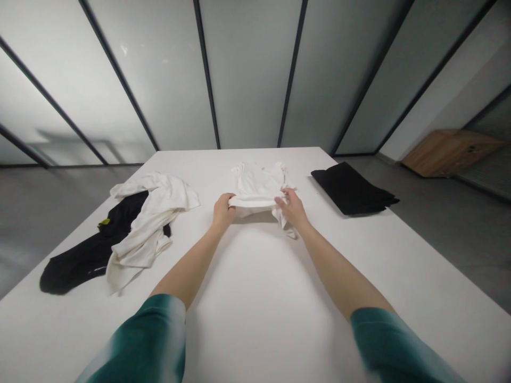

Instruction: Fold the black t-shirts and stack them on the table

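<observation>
A white garment (259,183) lies in front of me toward the far side of the table, its near edge lifted a little off the surface. My left hand (224,210) is closed on the left end of that edge, thumb on top. At the right end, my right hand (293,207) grips the cloth between thumb and fingers. A loose part of the garment hangs down beside my right hand and touches the table. The far part lies crumpled and flat. What kind of garment it is, I cannot make out.
To the left, a crumpled white garment (149,229) lies partly over a black garment (80,260) with a small yellow patch. A black folded cloth stack (351,189) sits near the right edge of the white table (255,308). Frosted glass panels (249,74) stand behind.
</observation>
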Motion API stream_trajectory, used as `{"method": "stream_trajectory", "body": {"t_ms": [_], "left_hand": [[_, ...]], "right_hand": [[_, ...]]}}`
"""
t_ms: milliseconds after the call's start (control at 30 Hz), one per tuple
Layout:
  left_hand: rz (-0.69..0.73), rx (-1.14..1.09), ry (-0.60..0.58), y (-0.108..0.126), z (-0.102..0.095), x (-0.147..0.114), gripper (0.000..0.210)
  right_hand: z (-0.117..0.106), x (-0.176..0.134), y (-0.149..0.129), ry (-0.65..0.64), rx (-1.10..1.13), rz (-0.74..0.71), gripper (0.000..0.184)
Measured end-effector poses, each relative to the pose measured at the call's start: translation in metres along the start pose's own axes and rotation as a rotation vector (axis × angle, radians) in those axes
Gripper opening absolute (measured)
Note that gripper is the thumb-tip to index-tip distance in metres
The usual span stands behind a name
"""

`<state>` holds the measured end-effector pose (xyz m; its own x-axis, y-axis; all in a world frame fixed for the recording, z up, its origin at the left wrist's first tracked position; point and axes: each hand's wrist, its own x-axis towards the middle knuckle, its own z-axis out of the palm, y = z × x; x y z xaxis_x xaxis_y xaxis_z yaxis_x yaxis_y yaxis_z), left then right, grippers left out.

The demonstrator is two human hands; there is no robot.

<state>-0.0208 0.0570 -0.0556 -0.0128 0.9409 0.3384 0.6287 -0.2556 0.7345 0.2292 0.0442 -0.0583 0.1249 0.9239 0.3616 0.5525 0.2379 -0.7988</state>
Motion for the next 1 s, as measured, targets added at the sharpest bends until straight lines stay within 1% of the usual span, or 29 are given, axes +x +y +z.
{"method": "stream_trajectory", "body": {"t_ms": [67,100,167,200,233,267,333,400,433,500,567,600,667,700,733,767,800,833,867,900,933,967,1000], "left_hand": [[-0.034,-0.172,0.085,-0.001,-0.004,0.006,0.034],[-0.063,-0.252,0.114,-0.002,-0.007,0.009,0.034],[-0.103,-0.347,0.143,-0.003,-0.016,0.014,0.034],[-0.093,-0.348,0.143,-0.003,-0.022,0.015,0.034],[-0.06,-0.319,0.122,-0.004,-0.029,0.016,0.033],[-0.008,-0.261,0.076,-0.004,-0.037,0.016,0.032],[0.115,-0.088,-0.096,-0.003,-0.052,0.014,0.029],[0.208,0.109,-0.308,0.001,-0.064,0.011,0.025],[0.238,0.2,-0.401,0.003,-0.07,0.008,0.023],[0.272,0.34,-0.534,0.01,-0.08,0.002,0.024],[0.274,0.402,-0.659,0.016,-0.09,-0.004,0.026],[0.254,0.407,-0.745,0.019,-0.095,-0.006,0.028],[0.167,0.368,-0.96,0.02,-0.104,-0.009,0.034],[0.103,0.324,-1.06,0.018,-0.107,-0.009,0.039],[0.038,0.266,-1.12,0.016,-0.109,-0.007,0.043],[-0.012,0.207,-1.12,0.012,-0.108,-0.005,0.047],[-0.04,0.162,-1.051,0.008,-0.105,-0.001,0.05],[-0.041,0.144,-0.929,0.003,-0.099,0.003,0.053],[-0.017,0.156,-0.778,0.0,-0.09,0.007,0.054],[0.027,0.198,-0.624,-0.004,-0.079,0.01,0.055],[0.079,0.259,-0.513,-0.007,-0.066,0.012,0.055],[0.134,0.329,-0.446,-0.009,-0.052,0.014,0.056],[0.184,0.407,-0.433,-0.011,-0.038,0.014,0.057]], "right_hand": [[-0.009,-0.002,-0.009,-0.167,-0.296,-0.108,0.061],[-0.012,-0.003,-0.012,-0.251,-0.432,-0.127,0.065],[-0.019,-0.004,-0.014,-0.364,-0.634,-0.104,0.061],[-0.023,-0.004,-0.014,-0.375,-0.694,-0.073,0.057],[-0.027,-0.002,-0.012,-0.356,-0.731,-0.042,0.053],[-0.033,0.0,-0.009,-0.313,-0.75,-0.017,0.05],[-0.046,0.007,-0.003,-0.199,-0.749,0.001,0.044],[-0.062,0.013,0.002,-0.123,-0.691,-0.04,0.041],[-0.07,0.014,0.003,-0.111,-0.642,-0.076,0.041],[-0.086,0.013,0.004,-0.152,-0.526,-0.142,0.041],[-0.101,0.005,0.001,-0.269,-0.432,-0.163,0.038],[-0.108,-0.001,-0.002,-0.356,-0.401,-0.149,0.034],[-0.122,-0.012,-0.007,-0.582,-0.355,-0.086,0.025],[-0.128,-0.016,-0.009,-0.698,-0.334,-0.045,0.024],[-0.133,-0.019,-0.01,-0.786,-0.308,-0.01,0.026],[-0.136,-0.02,-0.01,-0.826,-0.281,0.014,0.031],[-0.136,-0.019,-0.008,-0.807,-0.256,0.024,0.036],[-0.133,-0.018,-0.006,-0.733,-0.239,0.026,0.041],[-0.127,-0.016,-0.003,-0.631,-0.236,0.022,0.043],[-0.117,-0.014,0.001,-0.525,-0.248,0.013,0.045],[-0.104,-0.013,0.005,-0.437,-0.281,0.008,0.045],[-0.09,-0.013,0.008,-0.409,-0.331,-0.01,0.046],[-0.074,-0.014,0.012,-0.409,-0.398,-0.033,0.048]]}}
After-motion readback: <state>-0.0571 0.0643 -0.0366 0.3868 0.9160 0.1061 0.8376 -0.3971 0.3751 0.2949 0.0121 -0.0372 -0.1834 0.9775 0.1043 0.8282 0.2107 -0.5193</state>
